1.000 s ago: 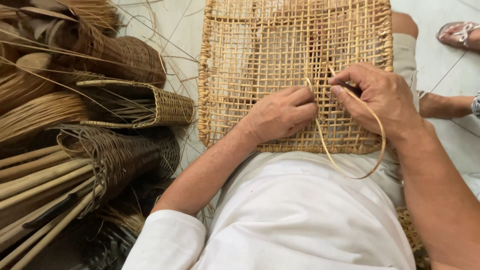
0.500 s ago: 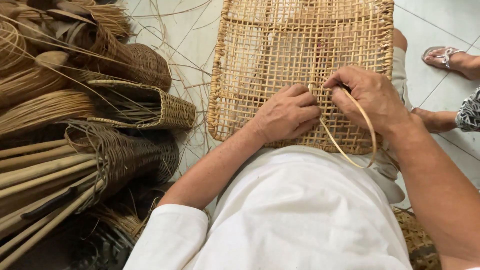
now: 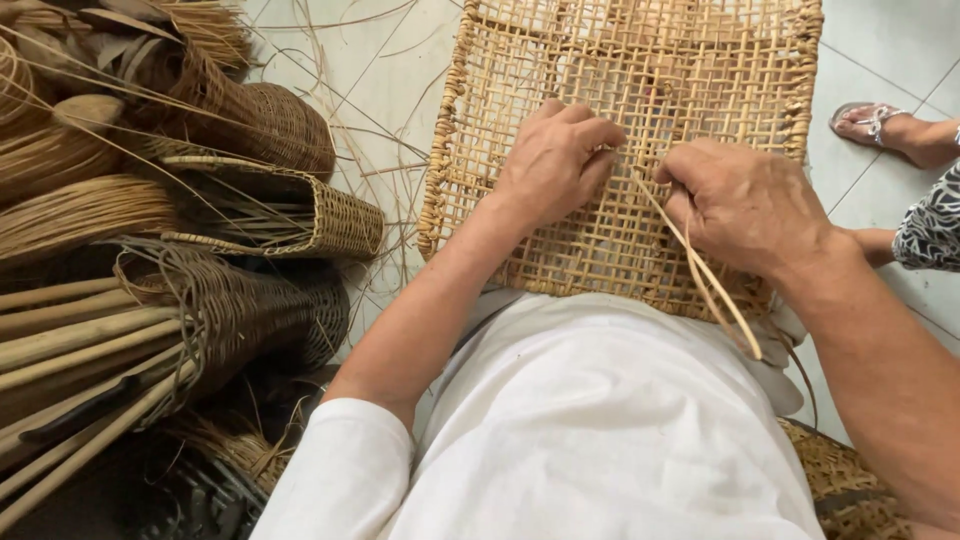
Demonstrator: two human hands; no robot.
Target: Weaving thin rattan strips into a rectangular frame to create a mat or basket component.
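Right hand (image 3: 745,205) pinches cane strand (image 3: 705,275) trailing near-right, its far end between both hands; left hand (image 3: 555,160) presses flat on woven panel (image 3: 520,200).

Woven baskets (image 3: 300,210), several, unfinished, stacked at left with loose strand ends protruding. Bundled cane rods (image 3: 70,340), pale, lying beneath them. Stray fibres (image 3: 380,130) scattered over light tiled floor (image 3: 890,50). Another person's sandalled foot (image 3: 880,125) at right; patterned sleeve (image 3: 930,225) below it.
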